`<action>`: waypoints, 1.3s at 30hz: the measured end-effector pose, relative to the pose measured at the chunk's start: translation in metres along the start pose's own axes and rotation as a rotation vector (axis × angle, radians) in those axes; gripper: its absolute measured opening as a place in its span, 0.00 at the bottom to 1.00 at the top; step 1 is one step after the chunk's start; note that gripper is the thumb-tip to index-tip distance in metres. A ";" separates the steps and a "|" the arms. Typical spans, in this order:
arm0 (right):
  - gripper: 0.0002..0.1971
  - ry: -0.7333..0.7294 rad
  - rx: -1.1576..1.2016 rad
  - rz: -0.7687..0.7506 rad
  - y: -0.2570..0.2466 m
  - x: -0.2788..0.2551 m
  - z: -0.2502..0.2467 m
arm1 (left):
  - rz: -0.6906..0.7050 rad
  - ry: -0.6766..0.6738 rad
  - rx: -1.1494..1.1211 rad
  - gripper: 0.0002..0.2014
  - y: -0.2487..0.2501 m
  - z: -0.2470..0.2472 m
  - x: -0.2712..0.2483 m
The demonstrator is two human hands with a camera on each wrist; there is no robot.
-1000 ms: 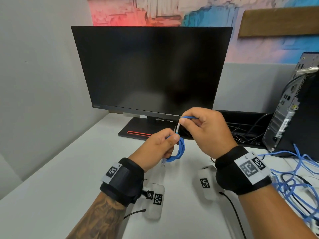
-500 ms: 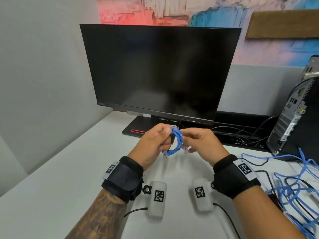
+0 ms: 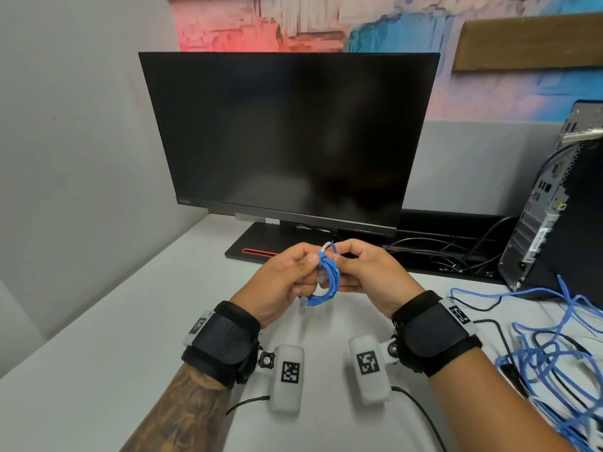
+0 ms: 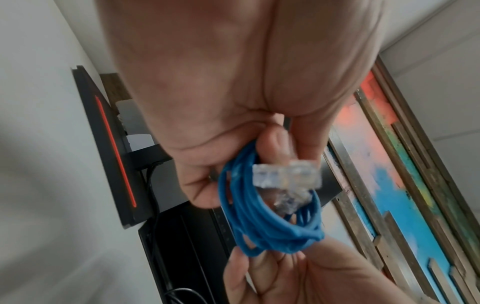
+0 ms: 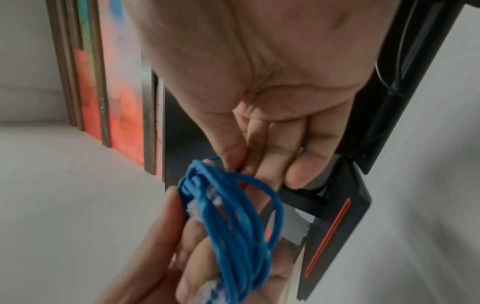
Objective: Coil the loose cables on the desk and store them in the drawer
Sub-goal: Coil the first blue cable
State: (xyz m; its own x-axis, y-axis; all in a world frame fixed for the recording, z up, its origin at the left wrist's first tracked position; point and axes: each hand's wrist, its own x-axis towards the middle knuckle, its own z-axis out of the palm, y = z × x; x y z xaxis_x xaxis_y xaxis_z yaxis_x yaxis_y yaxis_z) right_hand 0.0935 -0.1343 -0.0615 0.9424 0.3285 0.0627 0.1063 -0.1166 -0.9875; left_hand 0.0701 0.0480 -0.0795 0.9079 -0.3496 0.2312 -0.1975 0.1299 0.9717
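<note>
A small coil of blue network cable (image 3: 329, 278) hangs between both hands above the desk, in front of the monitor base. My left hand (image 3: 287, 278) grips the coil's left side with curled fingers. My right hand (image 3: 365, 272) pinches the coil's top right, where a white tie sticks up. In the left wrist view the blue coil (image 4: 262, 218) shows clear plugs (image 4: 285, 174) at its middle. The right wrist view shows the coil (image 5: 233, 226) lying across the left fingers. No drawer is in view.
A black monitor (image 3: 287, 135) stands behind the hands on a base with a red stripe (image 3: 261, 252). A tangle of loose blue and black cables (image 3: 554, 350) lies at the right. A computer tower (image 3: 561, 203) stands at the far right, black cables (image 3: 440, 252) behind.
Both hands have come lower and closer together. The right hand, earlier raised with a strand pulled up, now sits against the coil, which looks tighter.
</note>
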 end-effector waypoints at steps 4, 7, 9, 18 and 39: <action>0.14 -0.043 0.021 -0.024 -0.001 0.001 0.006 | 0.047 0.066 0.044 0.16 -0.003 -0.003 0.002; 0.30 -0.243 0.020 -0.094 -0.002 -0.001 0.006 | 0.074 0.137 0.030 0.16 -0.003 -0.003 0.003; 0.35 -0.224 -0.042 -0.157 -0.003 -0.001 0.008 | 0.086 0.150 0.009 0.15 -0.003 -0.002 0.004; 0.11 0.149 -0.138 -0.350 -0.004 0.001 0.007 | 0.061 0.117 -0.013 0.18 -0.006 0.008 0.005; 0.05 0.188 -0.142 -0.351 -0.010 -0.003 0.015 | 0.168 0.352 0.367 0.08 0.002 0.014 0.003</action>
State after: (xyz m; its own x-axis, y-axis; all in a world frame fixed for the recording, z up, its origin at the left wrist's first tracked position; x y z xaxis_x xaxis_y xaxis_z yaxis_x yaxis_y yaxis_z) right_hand 0.0847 -0.1204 -0.0536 0.8813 0.1961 0.4299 0.4613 -0.1604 -0.8726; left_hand 0.0674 0.0346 -0.0761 0.9091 -0.0117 0.4165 -0.4103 -0.1981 0.8902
